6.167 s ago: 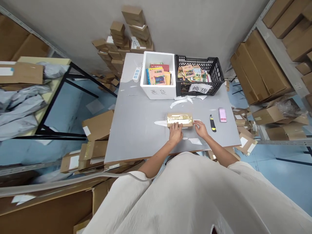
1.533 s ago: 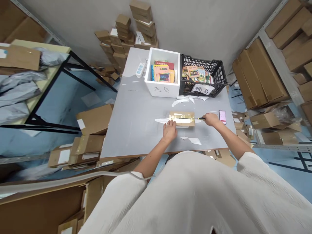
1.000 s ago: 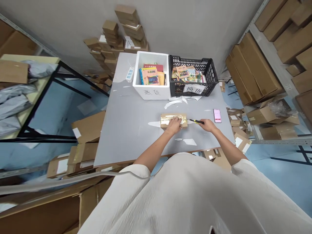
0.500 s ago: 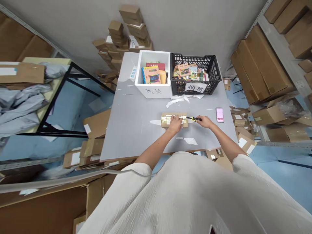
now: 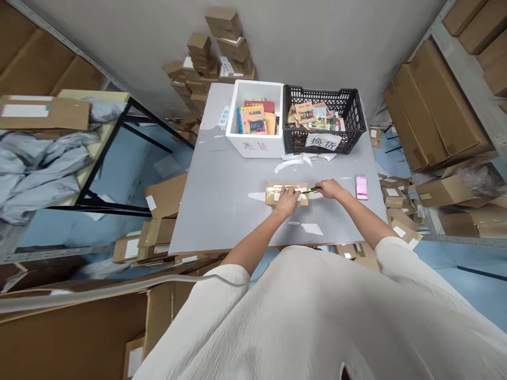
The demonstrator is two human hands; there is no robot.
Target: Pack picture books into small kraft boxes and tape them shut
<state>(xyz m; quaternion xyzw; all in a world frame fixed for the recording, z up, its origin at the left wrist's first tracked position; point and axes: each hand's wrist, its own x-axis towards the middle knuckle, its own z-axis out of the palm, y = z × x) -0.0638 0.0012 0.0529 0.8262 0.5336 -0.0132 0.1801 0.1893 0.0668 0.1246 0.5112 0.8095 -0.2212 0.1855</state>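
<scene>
A small cardboard box (image 5: pixel 271 195) with shiny tape and a white label lies on the grey table. My left hand (image 5: pixel 288 201) holds it from above near its front edge, fingers bent against the top. To its right, my right hand (image 5: pixel 329 188) is closed round a black and yellow utility knife (image 5: pixel 311 190). The knife points left, and its tip reaches over the box's right end beside my left fingers. Whether the blade is in the tape I cannot tell.
Behind the box stand a white foam box (image 5: pixel 253 146) and a black plastic crate (image 5: pixel 292 142), both holding books. A phone (image 5: pixel 361 188) lies at the right. White paper scraps (image 5: pixel 312 229) are on the table (image 5: pixel 214 206). Stacked cartons (image 5: pixel 224 24) rise against the wall.
My right hand has moved the knife left, from the box's right edge to over its top. My left fingers have drawn closer together on the box. The camera view has shifted slightly.
</scene>
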